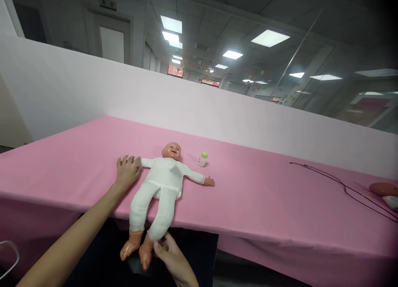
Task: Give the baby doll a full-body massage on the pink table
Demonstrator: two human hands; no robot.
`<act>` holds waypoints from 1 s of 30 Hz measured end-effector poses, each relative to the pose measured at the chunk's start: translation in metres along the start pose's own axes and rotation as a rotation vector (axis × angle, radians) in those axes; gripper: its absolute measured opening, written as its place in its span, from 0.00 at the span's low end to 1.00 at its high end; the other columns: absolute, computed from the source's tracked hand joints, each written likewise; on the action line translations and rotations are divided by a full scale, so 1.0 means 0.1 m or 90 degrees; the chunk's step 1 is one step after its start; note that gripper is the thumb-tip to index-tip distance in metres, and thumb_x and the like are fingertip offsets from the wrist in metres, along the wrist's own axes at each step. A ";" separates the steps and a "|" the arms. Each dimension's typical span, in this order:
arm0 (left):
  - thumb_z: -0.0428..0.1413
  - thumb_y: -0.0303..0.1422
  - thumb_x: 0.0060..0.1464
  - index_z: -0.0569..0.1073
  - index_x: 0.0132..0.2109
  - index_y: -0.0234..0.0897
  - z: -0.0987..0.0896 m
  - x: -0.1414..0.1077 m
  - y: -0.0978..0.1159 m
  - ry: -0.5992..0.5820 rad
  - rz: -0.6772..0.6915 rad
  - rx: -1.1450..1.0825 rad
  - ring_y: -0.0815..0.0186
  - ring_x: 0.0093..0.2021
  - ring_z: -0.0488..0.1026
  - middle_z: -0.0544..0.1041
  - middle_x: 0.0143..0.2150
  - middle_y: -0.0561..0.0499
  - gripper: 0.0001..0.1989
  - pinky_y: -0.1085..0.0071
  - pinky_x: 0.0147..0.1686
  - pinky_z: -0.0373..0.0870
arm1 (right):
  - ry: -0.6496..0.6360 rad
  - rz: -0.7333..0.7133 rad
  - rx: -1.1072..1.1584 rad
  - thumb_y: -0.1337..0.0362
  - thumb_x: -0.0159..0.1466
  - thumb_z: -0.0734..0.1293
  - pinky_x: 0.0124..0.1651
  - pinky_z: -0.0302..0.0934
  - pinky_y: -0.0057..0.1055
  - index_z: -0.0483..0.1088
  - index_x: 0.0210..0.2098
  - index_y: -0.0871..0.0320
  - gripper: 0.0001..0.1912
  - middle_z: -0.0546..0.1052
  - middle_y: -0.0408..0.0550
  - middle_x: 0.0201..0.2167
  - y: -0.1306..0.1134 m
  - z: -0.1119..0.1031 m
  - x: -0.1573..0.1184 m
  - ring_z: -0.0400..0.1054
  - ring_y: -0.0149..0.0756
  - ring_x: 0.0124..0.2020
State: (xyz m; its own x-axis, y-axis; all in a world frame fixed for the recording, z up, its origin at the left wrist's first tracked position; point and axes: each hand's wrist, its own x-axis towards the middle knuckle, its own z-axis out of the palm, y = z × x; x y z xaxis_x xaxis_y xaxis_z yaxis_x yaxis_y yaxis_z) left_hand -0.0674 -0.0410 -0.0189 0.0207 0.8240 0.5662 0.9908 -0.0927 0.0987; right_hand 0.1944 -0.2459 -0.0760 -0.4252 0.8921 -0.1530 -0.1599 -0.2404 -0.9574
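Note:
A baby doll (164, 173) with a white cloth body lies on its back on the pink-covered table (248, 187), head toward the wall. Its feet hang past the front edge. My left hand (128, 171) rests palm down at the end of the doll's arm on the left, fingers spread, covering the doll's hand there. At the lower leg on the right, my right hand (170, 254) holds the doll near the ankle, thumb in front and other fingers partly hidden. A small white bottle with a green cap (203, 159) stands beyond the doll's outstretched arm.
Thin dark cables (342, 184) run across the table's right side. An orange-brown object (384, 189) lies at the right edge, partly cut off. A low white wall (192, 109) with glass above borders the table's back. A white cable (12, 254) loops at the lower left.

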 end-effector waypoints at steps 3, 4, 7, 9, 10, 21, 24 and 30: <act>0.51 0.42 0.68 0.77 0.59 0.33 -0.07 0.00 -0.07 -0.042 -0.103 0.023 0.39 0.55 0.71 0.78 0.54 0.32 0.22 0.46 0.57 0.62 | 0.000 0.035 0.059 0.37 0.58 0.77 0.57 0.69 0.44 0.69 0.61 0.59 0.43 0.81 0.58 0.51 -0.11 -0.06 -0.12 0.76 0.52 0.57; 0.51 0.43 0.69 0.77 0.57 0.33 -0.10 0.00 -0.08 -0.062 -0.130 0.018 0.40 0.53 0.72 0.79 0.52 0.32 0.22 0.49 0.53 0.64 | -0.002 0.047 0.078 0.36 0.58 0.77 0.52 0.72 0.45 0.68 0.61 0.59 0.44 0.81 0.57 0.48 -0.17 -0.10 -0.17 0.79 0.52 0.51; 0.51 0.49 0.67 0.79 0.51 0.34 -0.18 0.02 -0.10 -0.084 -0.188 -0.042 0.43 0.48 0.75 0.79 0.47 0.34 0.23 0.57 0.43 0.67 | 0.024 0.023 0.097 0.37 0.59 0.77 0.35 0.76 0.40 0.62 0.67 0.54 0.47 0.76 0.58 0.53 -0.38 -0.24 -0.31 0.81 0.48 0.41; 0.54 0.54 0.63 0.79 0.50 0.36 -0.20 0.02 -0.12 -0.066 -0.216 -0.136 0.46 0.45 0.76 0.80 0.45 0.37 0.26 0.60 0.37 0.67 | 0.062 -0.037 0.088 0.40 0.60 0.77 0.27 0.73 0.34 0.57 0.71 0.47 0.47 0.71 0.61 0.62 -0.53 -0.34 -0.41 0.80 0.43 0.37; 0.56 0.56 0.60 0.79 0.51 0.37 -0.20 0.03 -0.14 -0.051 -0.229 -0.207 0.47 0.44 0.77 0.80 0.45 0.39 0.27 0.61 0.36 0.67 | 0.082 -0.072 0.092 0.40 0.61 0.77 0.25 0.72 0.32 0.55 0.72 0.43 0.47 0.68 0.61 0.65 -0.59 -0.38 -0.46 0.79 0.41 0.35; 0.68 0.42 0.46 0.76 0.39 0.38 -0.14 0.37 0.08 0.200 -0.384 -0.840 0.60 0.42 0.75 0.80 0.42 0.46 0.17 0.63 0.43 0.73 | 0.310 -0.350 0.071 0.52 0.63 0.78 0.28 0.73 0.29 0.73 0.54 0.51 0.23 0.59 0.61 0.75 -1.19 -0.18 -0.35 0.80 0.36 0.34; 0.65 0.41 0.50 0.72 0.34 0.39 -0.08 0.59 0.38 0.193 -0.345 -0.859 0.63 0.36 0.74 0.78 0.36 0.48 0.13 0.66 0.39 0.71 | 0.265 -0.361 0.072 0.47 0.64 0.76 0.21 0.70 0.27 0.69 0.54 0.51 0.25 0.65 0.62 0.72 -1.40 -0.14 0.03 0.79 0.34 0.28; 0.66 0.45 0.53 0.80 0.37 0.38 0.04 0.70 0.79 0.091 -0.162 -0.803 0.63 0.34 0.74 0.81 0.34 0.50 0.14 0.68 0.36 0.66 | 0.177 -0.294 -0.085 0.47 0.60 0.78 0.26 0.74 0.28 0.73 0.52 0.56 0.28 0.78 0.53 0.53 -1.57 -0.10 0.97 0.79 0.32 0.26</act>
State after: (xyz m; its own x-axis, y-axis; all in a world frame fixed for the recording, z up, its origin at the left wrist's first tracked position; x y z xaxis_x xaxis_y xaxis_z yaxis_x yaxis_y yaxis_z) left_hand 0.0132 0.0112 0.0250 -0.2405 0.8371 0.4914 0.1534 -0.4671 0.8708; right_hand 0.1872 -0.1173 0.0571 -0.0838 0.9650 0.2485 -0.1518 0.2341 -0.9603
